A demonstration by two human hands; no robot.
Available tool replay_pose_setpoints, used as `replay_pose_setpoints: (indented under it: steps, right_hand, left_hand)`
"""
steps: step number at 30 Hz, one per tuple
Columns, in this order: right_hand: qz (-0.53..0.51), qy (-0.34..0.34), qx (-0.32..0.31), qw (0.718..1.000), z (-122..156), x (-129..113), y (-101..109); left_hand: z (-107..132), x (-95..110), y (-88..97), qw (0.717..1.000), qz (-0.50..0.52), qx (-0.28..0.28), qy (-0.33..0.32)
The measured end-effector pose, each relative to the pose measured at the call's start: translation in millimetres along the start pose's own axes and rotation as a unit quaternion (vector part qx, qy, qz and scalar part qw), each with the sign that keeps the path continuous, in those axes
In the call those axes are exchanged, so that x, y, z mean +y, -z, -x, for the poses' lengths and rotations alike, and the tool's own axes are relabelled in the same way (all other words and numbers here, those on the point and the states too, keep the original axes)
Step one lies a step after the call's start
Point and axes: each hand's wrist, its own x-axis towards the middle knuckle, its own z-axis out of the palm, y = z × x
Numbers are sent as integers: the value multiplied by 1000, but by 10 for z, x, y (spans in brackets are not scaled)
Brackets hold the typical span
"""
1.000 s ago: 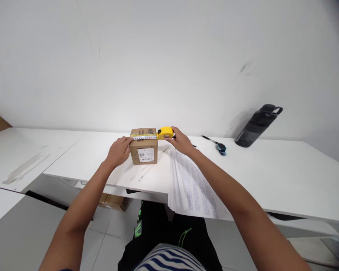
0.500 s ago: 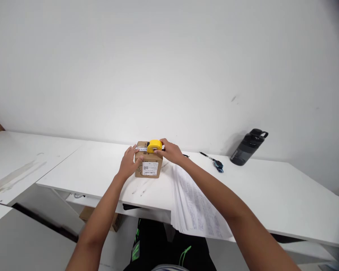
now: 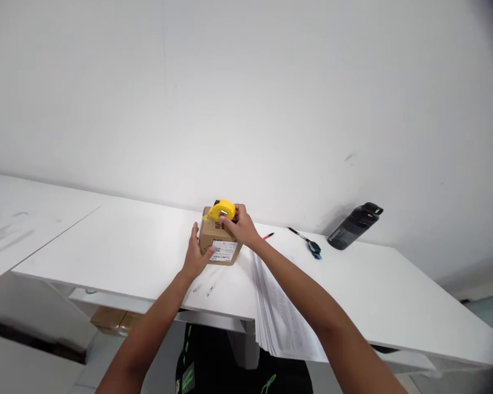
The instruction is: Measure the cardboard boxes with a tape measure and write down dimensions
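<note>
A small brown cardboard box point(image 3: 207, 236) with a white printed label point(image 3: 227, 250) on its front stands on the white table. My right hand point(image 3: 242, 224) grips a yellow tape measure point(image 3: 228, 206) over the top of the box. The tape's blade looks almost fully drawn in, with only a short yellowish end at the left of its case. At the box's left front corner is my left hand point(image 3: 195, 258), fingers stretched up along the side and thumb against the front near the label.
A stack of printed paper sheets point(image 3: 285, 323) hangs over the table's front edge. A red pen point(image 3: 268, 236) lies behind it. Farther right are a black pen point(image 3: 296, 233), a dark blue-and-black item point(image 3: 314, 249) and a black bottle point(image 3: 353, 227) tilted in view. Brown boxes point(image 3: 110, 320) sit below the table.
The numbered blade that lay across the box top has gone back into the case. The tape measure has tilted, and my left fingers have left the top edge. The view has turned slightly.
</note>
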Motion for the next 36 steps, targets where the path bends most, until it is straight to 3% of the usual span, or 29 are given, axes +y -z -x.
replay_pose_setpoints:
  steps: [3,5,9,12,18,24,29,36]
  right_hand:
    - [21,-73,97,992,-153,-26,24]
    - [90,-106,122,983,-270,-58,39]
    - [212,-93,98,968,-413,-85,31]
    - [246,-54,51,966,-412,-58,10]
    - [235,-19,53,970,-369,10,6]
    - [205,-29,76,975,-379,74,27]
    - [204,-1,87,975,-351,76,38]
    - [208,-46,81,974,-330,44,55]
  left_hand:
    - [-29,-96,-7,998,-34,-34,-40]
    - [-51,-98,-20,994,-62,-39,-86]
    - [-31,-34,-95,971,-118,-45,-204]
    - [5,0,-156,964,-114,-39,-239]
    - [5,-4,-195,974,-132,-62,-171]
    - [-20,-29,-198,978,-113,-49,-167]
    - [-24,-104,-216,986,-94,-73,-117]
    - [-1,-149,-220,989,-75,-92,-91]
